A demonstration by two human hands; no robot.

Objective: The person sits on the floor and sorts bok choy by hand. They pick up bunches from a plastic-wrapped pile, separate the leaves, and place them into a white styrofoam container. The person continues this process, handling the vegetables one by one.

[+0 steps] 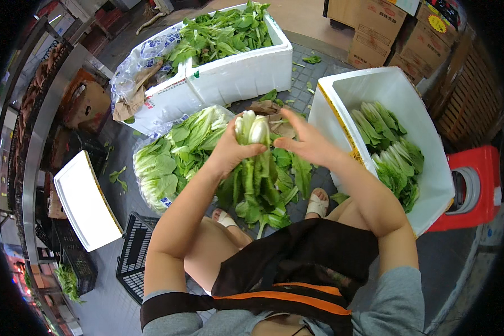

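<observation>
A bunch of leafy greens (254, 147) hangs from my left hand (233, 147), its white stem ends up and its leaves down. My right hand (304, 138) is raised just right of the bunch, fingers spread, holding nothing. Below, loose leaves (292, 180) lie between my feet. To the left, a clear plastic bag (164, 164) is full of pale green leafy vegetables. On the right, a white foam box (327, 90) holds bunches laid in rows.
White foam boxes (239, 77) heaped with greens stand ahead. A black plastic basket (136, 252) and a white foam lid (86, 201) are at the left. A red plastic stool (489, 189) stands beyond the right box, with cardboard cartons (374, 33) farther back.
</observation>
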